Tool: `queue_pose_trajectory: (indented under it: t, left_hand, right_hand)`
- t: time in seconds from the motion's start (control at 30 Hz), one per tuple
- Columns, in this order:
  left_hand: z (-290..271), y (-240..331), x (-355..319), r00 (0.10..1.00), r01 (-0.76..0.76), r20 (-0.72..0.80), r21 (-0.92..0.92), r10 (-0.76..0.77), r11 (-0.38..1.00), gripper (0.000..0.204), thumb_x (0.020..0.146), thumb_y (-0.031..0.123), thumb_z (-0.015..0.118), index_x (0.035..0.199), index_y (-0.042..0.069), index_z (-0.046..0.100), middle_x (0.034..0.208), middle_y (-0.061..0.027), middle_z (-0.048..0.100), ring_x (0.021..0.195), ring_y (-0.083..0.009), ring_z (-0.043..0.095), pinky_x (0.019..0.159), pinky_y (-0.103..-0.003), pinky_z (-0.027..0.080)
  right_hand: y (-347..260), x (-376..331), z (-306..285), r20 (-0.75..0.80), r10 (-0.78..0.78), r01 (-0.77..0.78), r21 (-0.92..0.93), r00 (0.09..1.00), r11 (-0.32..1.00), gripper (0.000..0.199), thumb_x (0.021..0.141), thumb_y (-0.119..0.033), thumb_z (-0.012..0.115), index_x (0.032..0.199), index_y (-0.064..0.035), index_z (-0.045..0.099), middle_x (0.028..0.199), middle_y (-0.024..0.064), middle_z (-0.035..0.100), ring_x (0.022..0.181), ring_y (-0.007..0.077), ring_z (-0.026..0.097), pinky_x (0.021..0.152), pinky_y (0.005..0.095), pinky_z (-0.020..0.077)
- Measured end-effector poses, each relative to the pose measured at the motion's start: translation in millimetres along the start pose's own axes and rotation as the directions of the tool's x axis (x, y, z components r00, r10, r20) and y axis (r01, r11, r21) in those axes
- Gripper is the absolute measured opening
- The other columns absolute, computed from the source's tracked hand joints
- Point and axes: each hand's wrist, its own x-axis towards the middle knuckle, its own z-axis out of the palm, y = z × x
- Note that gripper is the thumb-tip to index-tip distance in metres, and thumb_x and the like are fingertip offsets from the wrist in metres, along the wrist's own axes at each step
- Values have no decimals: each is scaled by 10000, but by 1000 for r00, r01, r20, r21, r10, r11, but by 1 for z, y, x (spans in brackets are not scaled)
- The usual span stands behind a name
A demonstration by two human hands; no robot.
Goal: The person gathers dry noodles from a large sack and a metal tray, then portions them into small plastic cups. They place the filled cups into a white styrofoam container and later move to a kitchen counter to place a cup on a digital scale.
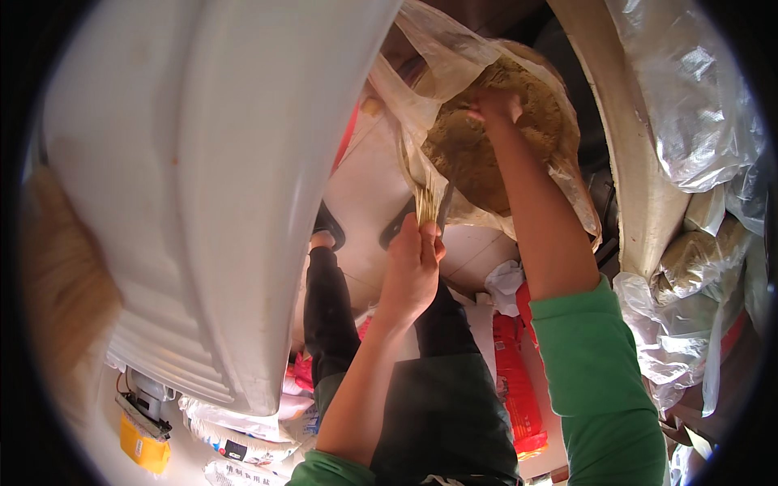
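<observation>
A large clear plastic bag [454, 73] holds a heap of tan powder [466, 162] at the top, right of the middle. My left hand [415, 255] is closed on the bunched near-left edge of this bag. The plastic looks pulled taut between my thumb and fingers. My right hand [496, 105] reaches inside the bag, low over the powder. Its fingers look curled, and whatever they grip is hidden. Hollows and ridges mark the powder around it.
A big white plastic tub [243, 202] rises close on my left. Along the right runs a pale curved rim [620, 130], with clear plastic bags [689, 89] beyond it. Below lie a red package [519, 389], white sacks [243, 437] and a yellow device [144, 441] on the floor.
</observation>
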Motion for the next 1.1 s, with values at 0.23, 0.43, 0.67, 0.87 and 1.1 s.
queue_pose_trajectory:
  t: [0.23, 0.43, 0.67, 0.87, 1.1]
  left_hand:
    - [-4, 4, 1, 1000, -6, 16, 12, 5, 1000, 240, 983, 185, 366, 826, 3, 386, 613, -74, 451, 548, -147, 428, 518, -296, 369]
    - [-10, -3, 2, 1000, -18, -6, 3, 18, 1000, 263, 981, 243, 388, 856, 15, 429, 609, -31, 427, 527, -99, 389, 483, -252, 336]
    - [-15, -4, -2, 997, -73, -28, -44, 72, 996, 269, 982, 254, 397, 866, 17, 448, 611, -2, 407, 520, -67, 360, 465, -224, 311]
    - [-11, 14, -12, 997, -72, 5, 6, 72, 997, 240, 966, 205, 377, 834, 10, 425, 615, -52, 447, 546, -132, 416, 515, -279, 359]
    - [9, 19, -17, 993, -115, -7, 92, 117, 989, 291, 986, 261, 360, 849, 19, 446, 586, -6, 404, 517, -83, 389, 475, -248, 345]
  right_hand:
    - [-2, -12, 22, 147, -51, 76, -169, 988, 983, 209, 702, -39, 669, 869, 52, 582, 756, 133, 659, 532, 208, 659, 472, 285, 552]
    - [-16, -27, 21, 120, -78, 94, -132, 990, 987, 249, 688, -18, 675, 917, 38, 594, 805, 139, 676, 547, 214, 665, 486, 277, 560]
    - [-10, -28, 10, 199, -44, 68, -118, 979, 991, 170, 710, -73, 697, 820, 33, 623, 751, 121, 657, 587, 200, 667, 517, 267, 566]
    - [38, -43, -54, 396, -269, 328, -87, 878, 941, 104, 816, -102, 629, 799, -14, 575, 705, 49, 578, 630, 131, 574, 614, 325, 543]
    - [50, -93, -118, 708, -177, -70, 305, 684, 950, 217, 927, -224, 507, 762, -105, 432, 580, -28, 381, 483, 96, 379, 456, 252, 344]
